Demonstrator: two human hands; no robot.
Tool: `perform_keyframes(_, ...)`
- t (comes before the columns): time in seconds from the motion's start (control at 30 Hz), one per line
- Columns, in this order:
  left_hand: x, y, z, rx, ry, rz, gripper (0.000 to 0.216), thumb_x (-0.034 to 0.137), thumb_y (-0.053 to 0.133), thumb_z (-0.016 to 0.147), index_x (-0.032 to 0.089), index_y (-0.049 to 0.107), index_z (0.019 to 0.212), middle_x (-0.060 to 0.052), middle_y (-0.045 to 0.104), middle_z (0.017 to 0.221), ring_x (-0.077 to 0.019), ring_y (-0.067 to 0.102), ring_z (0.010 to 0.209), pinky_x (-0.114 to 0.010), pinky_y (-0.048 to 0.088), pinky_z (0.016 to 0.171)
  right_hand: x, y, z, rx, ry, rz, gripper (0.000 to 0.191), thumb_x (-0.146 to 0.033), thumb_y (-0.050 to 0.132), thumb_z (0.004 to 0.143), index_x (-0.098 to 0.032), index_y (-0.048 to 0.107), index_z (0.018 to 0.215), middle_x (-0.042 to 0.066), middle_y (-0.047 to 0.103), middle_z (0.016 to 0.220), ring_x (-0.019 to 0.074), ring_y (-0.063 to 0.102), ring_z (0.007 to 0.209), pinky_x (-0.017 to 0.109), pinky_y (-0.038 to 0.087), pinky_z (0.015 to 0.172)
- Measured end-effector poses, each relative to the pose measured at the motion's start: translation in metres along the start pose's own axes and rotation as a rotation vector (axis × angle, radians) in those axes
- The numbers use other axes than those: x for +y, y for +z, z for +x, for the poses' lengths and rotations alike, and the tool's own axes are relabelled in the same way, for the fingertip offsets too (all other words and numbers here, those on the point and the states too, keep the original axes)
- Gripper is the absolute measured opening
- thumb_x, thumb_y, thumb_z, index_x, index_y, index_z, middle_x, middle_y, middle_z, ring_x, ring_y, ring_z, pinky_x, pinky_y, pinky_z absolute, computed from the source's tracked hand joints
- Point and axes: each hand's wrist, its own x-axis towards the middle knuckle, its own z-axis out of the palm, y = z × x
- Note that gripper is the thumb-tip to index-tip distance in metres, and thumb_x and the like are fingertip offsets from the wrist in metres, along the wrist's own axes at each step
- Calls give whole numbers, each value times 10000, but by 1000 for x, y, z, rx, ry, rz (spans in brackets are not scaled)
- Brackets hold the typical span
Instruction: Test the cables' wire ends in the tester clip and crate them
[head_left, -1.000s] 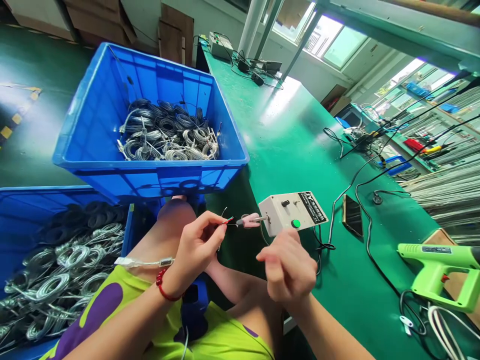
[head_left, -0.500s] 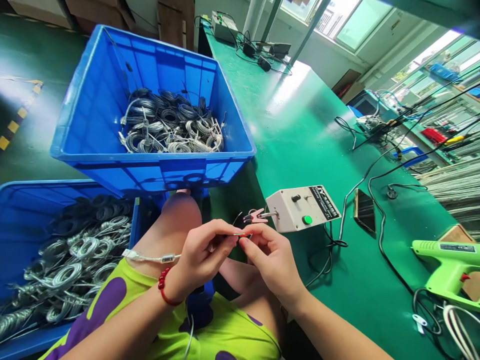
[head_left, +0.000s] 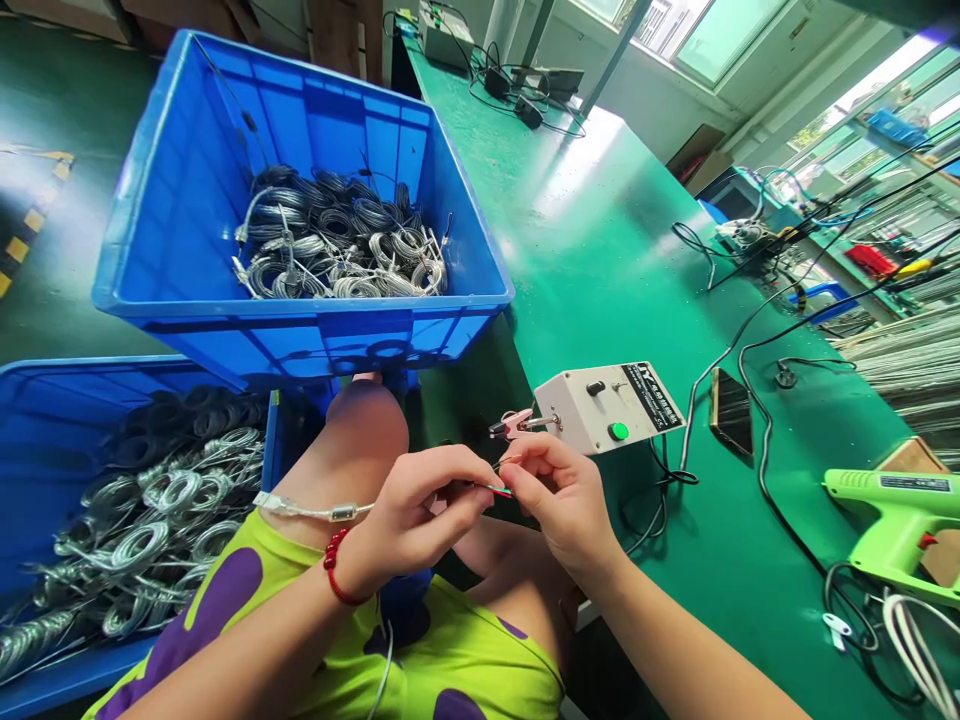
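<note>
My left hand (head_left: 431, 510) is closed on a cable, with thumb and forefinger pinching near its stripped end. Thin coloured wires (head_left: 499, 490), green and red among them, stick out between the fingertips of both hands. My right hand (head_left: 559, 500) pinches the wire ends; the fingers hide part of them. A clear cable with a silvery plug (head_left: 276, 503) and a ferrite bead (head_left: 343, 513) runs over my thigh into the left hand. Just beyond the hands, a pink clip (head_left: 512, 424) sits on the shaft of a beige machine box (head_left: 611, 408) with a green button.
A blue crate (head_left: 322, 335) with coiled cables (head_left: 352, 240) stands ahead on the left; another blue bin (head_left: 112, 370) of coils (head_left: 142, 540) is nearer. On the green table (head_left: 600, 280) lie a dark phone-like slab (head_left: 730, 412), black cords and a green glue gun (head_left: 892, 520).
Both hands have moved slightly right. The right thumb and forefinger have opened a little, and more of the coloured wires shows between the hands. The view has shifted slightly.
</note>
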Motion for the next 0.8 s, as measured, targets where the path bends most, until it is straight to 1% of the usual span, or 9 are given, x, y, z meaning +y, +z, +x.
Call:
perform_keyframes(0.07,3,-1,2,-60,-24,1,147,233,698,1111,185,814,1036,-73,821,854,-162,688,686,-261,526,640,-1,0,1,-12,27,15,167,-371,883,911,-241,793,856,-34,668,619,133,486,530,291,368,548)
perform_keyframes(0.13,3,-2,2,-76,-56,12,176,262,699,1113,180,813,1007,-62,801,811,-150,648,645,-255,493,604,-1,0,0,-3,4,-7,128,-341,878,914,-245,793,902,-39,661,626,145,524,552,294,404,564)
perform_keyframes(0.17,3,-2,2,-67,-70,15,180,267,701,1111,179,812,1000,-58,797,802,-145,638,630,-250,478,585,-1,1,-2,14,-37,-35,114,-314,879,919,-251,801,972,-42,669,647,151,549,571,297,428,577)
perform_keyframes(0.27,0,-1,0,-17,-91,9,168,258,714,1101,174,814,995,-68,810,818,-152,670,638,-244,479,570,1,2,-9,93,-226,-152,286,-208,845,952,-281,767,1218,-53,687,724,157,597,617,300,479,611)
perform_keyframes(0.33,-3,0,-1,26,-99,6,164,252,715,1104,170,820,1009,-77,820,829,-160,701,651,-241,492,570,2,2,-14,132,-329,-224,309,-165,809,969,-292,745,1244,-57,681,739,151,593,611,300,490,612)
perform_keyframes(0.4,-4,1,-1,61,-92,18,148,245,721,1108,168,826,1038,-74,823,829,-154,702,643,-233,496,564,1,2,-17,129,-368,-273,245,-162,806,965,-287,758,1170,-57,672,716,146,580,584,299,489,592)
perform_keyframes(0.57,-5,3,0,91,-19,62,98,200,742,1103,180,826,1057,-47,832,834,-121,680,620,-196,509,572,-4,5,-13,21,-303,-286,83,-249,841,955,-263,796,1023,-36,706,635,154,588,503,292,458,501)
perform_keyframes(0.67,-6,4,1,93,-10,75,84,166,743,1093,179,818,1057,-46,843,844,-120,701,631,-182,513,574,-8,6,-11,26,-266,-262,62,-292,853,953,-263,818,995,-21,724,616,169,603,490,300,440,486)
perform_keyframes(0.8,-8,6,0,81,23,119,114,89,739,1058,181,806,1063,-25,830,836,-108,694,633,-162,517,593,-8,7,-12,38,-222,-232,62,-316,869,948,-267,840,970,6,772,650,186,640,510,312,446,494)
